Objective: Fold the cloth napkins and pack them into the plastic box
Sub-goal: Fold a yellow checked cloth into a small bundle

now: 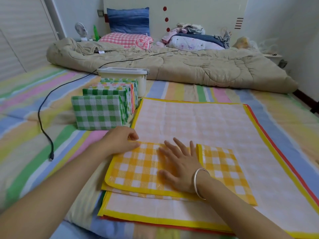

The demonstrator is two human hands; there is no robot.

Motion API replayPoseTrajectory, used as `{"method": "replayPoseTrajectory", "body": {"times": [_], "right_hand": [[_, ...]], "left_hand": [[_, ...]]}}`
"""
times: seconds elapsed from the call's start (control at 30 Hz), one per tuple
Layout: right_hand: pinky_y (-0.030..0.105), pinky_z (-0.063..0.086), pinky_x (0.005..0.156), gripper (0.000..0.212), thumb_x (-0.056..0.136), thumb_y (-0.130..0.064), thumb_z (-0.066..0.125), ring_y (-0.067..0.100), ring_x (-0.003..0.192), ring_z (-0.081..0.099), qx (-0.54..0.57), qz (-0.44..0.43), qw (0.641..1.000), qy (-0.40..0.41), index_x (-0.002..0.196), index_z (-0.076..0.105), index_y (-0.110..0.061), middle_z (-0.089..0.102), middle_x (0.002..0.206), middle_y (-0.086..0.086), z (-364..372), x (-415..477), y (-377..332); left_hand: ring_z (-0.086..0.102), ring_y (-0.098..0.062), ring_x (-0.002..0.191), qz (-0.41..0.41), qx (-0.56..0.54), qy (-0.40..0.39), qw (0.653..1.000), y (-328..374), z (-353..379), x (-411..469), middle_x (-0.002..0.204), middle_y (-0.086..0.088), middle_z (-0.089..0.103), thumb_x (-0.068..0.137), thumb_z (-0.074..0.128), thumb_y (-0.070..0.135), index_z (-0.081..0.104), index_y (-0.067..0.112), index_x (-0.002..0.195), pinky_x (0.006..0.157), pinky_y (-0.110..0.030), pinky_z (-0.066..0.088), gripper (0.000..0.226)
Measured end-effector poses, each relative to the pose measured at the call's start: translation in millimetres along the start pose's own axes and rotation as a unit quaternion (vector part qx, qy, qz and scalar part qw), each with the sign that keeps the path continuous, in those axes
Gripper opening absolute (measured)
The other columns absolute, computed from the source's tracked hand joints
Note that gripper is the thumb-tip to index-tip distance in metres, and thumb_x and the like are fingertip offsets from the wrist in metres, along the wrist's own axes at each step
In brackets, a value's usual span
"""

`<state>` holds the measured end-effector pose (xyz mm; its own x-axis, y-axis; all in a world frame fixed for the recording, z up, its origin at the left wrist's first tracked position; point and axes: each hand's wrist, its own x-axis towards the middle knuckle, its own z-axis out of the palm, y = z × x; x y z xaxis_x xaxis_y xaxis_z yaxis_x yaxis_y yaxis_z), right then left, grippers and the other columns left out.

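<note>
A yellow-checked napkin point(141, 168), partly folded, lies on top of a stack of flat napkins point(198, 121) on the bed. My left hand point(120, 140) pinches its far left corner. My right hand point(179, 163), a silver bangle on the wrist, presses flat on the fold with fingers spread. A row of folded napkins point(98, 112), green-checked at the front, stands upright to the left. Behind the row sits the white plastic box point(124, 73) with its lid on.
A black cable point(43, 125) snakes across the striped sheet at left, its plug near my left forearm. A rumpled beige quilt point(189, 66) lies across the bed behind the box. Pillows, clothes and a small fan are by the headboard.
</note>
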<state>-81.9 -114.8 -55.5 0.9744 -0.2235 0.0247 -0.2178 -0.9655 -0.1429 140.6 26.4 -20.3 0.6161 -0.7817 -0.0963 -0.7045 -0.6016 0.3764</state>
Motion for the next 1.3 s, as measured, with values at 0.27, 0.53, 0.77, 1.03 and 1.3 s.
{"method": "replayPoseTrajectory", "body": {"times": [0.27, 0.53, 0.77, 1.03, 1.3], "right_hand": [[0.045, -0.013, 0.119, 0.102, 0.073, -0.084, 0.004, 0.007, 0.147, -0.018, 0.024, -0.078, 0.996, -0.035, 0.157, 0.002, -0.025, -0.004, 0.163, -0.011, 13.0, 11.0, -12.1], [0.043, -0.011, 0.12, 0.101, 0.075, -0.086, 0.009, 0.006, 0.147, -0.019, 0.019, -0.074, 0.996, -0.05, 0.156, -0.003, -0.027, -0.008, 0.162, -0.012, 17.8, 10.7, -11.6], [0.043, -0.009, 0.121, 0.101, 0.075, -0.086, 0.014, 0.006, 0.147, -0.016, 0.035, -0.073, 0.996, -0.039, 0.156, 0.001, -0.028, -0.005, 0.163, -0.013, 18.6, 11.4, -10.1], [0.043, -0.001, 0.122, 0.098, 0.072, -0.084, 0.039, 0.006, 0.149, 0.0, 0.087, -0.089, 0.992, 0.01, 0.151, 0.024, -0.029, 0.018, 0.159, -0.013, 20.9, 10.4, -5.4], [0.04, -0.008, 0.121, 0.137, 0.044, -0.104, 0.019, 0.006, 0.148, -0.008, 0.076, -0.081, 0.993, -0.036, 0.156, 0.003, -0.026, 0.007, 0.162, -0.011, 15.0, 10.9, -7.1]], "left_hand": [[0.058, -0.009, 0.087, -0.017, 0.132, -0.016, 0.991, 1.1, -6.1, 3.7, 0.092, 0.015, 0.058, 0.07, 0.07, 0.075, 0.059, 0.033, 0.095, 0.07, -0.028, 0.047, 0.051], [0.046, -0.005, 0.039, -0.137, -0.206, -0.114, 0.962, -9.8, -37.3, -26.7, 0.049, 0.011, 0.057, 0.081, 0.064, 0.066, 0.061, 0.019, 0.062, 0.049, -0.023, 0.038, 0.05], [0.051, -0.011, 0.041, -0.169, -0.134, -0.257, 0.942, -17.0, -34.3, -60.3, 0.066, -0.008, 0.069, 0.091, 0.068, 0.043, 0.062, 0.011, 0.079, 0.044, -0.022, 0.039, 0.035], [0.047, -0.01, 0.041, -0.153, -0.117, -0.184, 0.964, -8.7, -28.2, -64.1, 0.054, -0.001, 0.056, 0.095, 0.066, 0.035, 0.047, 0.013, 0.07, 0.047, -0.022, 0.038, 0.038], [0.049, -0.007, 0.043, -0.074, -0.224, -0.121, 0.964, 32.4, -35.5, -64.4, 0.047, 0.007, 0.046, 0.096, 0.064, 0.027, 0.039, 0.016, 0.063, 0.052, -0.023, 0.04, 0.043]]}}
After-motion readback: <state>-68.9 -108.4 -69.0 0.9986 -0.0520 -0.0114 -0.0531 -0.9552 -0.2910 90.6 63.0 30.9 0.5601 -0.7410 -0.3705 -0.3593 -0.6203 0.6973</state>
